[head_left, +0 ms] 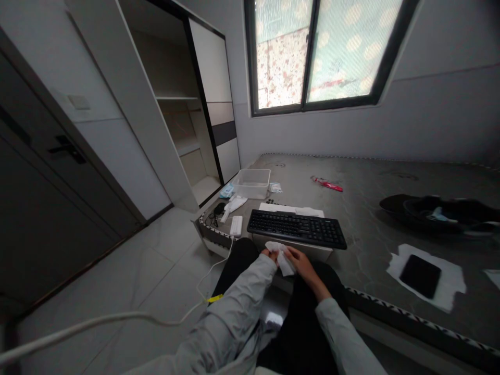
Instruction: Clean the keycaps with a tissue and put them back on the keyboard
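A crumpled white tissue is between my two hands, just above my lap. My left hand is closed on its left side, partly covered by the tissue and the sleeve cuff. On the other side, my right hand pinches the tissue with bent fingers. Just beyond the hands lies a black keyboard, its near edge resting over a pale box-like support. A white sheet shows behind the keyboard.
Left of the keyboard are a white power bank with a trailing cable and a clear plastic bin. Further right lie a red-handled tool, a black cap and a dark tablet-like slab on white paper.
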Available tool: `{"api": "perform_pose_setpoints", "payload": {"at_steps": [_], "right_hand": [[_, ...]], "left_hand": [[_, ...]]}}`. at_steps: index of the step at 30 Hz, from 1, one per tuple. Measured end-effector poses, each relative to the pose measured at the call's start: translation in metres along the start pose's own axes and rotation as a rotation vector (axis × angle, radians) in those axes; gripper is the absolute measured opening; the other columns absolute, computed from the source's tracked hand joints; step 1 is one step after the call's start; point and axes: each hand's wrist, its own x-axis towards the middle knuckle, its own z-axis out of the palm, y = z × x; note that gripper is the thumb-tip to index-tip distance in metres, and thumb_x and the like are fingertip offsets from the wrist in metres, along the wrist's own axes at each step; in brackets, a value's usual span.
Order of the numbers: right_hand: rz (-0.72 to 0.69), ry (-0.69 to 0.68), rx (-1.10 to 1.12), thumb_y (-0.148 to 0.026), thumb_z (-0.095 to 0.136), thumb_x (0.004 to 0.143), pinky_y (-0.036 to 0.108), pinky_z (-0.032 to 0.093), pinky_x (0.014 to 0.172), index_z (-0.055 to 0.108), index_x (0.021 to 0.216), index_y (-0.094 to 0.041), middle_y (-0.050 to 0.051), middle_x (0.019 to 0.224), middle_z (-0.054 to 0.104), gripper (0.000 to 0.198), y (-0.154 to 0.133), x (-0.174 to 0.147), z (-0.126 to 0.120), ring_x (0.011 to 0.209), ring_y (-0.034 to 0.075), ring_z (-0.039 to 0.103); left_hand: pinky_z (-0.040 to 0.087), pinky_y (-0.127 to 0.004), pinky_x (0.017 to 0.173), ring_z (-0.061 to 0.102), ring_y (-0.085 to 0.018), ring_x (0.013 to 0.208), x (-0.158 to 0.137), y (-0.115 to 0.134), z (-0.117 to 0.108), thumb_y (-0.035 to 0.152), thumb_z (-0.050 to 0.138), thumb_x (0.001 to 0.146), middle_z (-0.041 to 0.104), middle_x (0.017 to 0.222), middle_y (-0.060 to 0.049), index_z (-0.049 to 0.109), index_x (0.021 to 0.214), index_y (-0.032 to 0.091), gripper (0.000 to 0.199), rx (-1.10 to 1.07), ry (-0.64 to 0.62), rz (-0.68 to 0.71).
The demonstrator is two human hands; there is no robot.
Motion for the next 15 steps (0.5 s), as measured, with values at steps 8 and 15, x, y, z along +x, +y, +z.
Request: {"api": "perform_pose_setpoints", "payload": {"at_steps": [8,15], "right_hand": [[-0.015,-0.057,-0.049,-0.047,0.077,0.070,0.042,0.053,0.095,0.070,0.119,-0.018,0.010,0.118,0.075,0.058,-0.004,0.003,0.008,0.106,0.029,0.069],[0.016,-0.080,-0.112,-0.062,0.068,0.075,0.030,0.051,0.067,0.076,0.107,-0.015,0.006,0.089,0.079,0.058,-0.009,-0.003,0.010,0.076,0.023,0.068]], "left_hand": [[0.045,-0.033,0.060,0.051,-0.015,0.051,-0.005,0.013,-0.007,0.026,0.069,0.081,0.063,0.060,-0.002,0.068,0.097,0.010,0.023,-0.006,0.043,-0.066],[0.046,-0.025,0.053,0.055,-0.009,0.047,-0.005,0.016,-0.016,0.028,0.078,0.078,0.071,0.068,-0.004,0.073,0.084,0.009,0.021,-0.021,0.047,-0.083]]}}
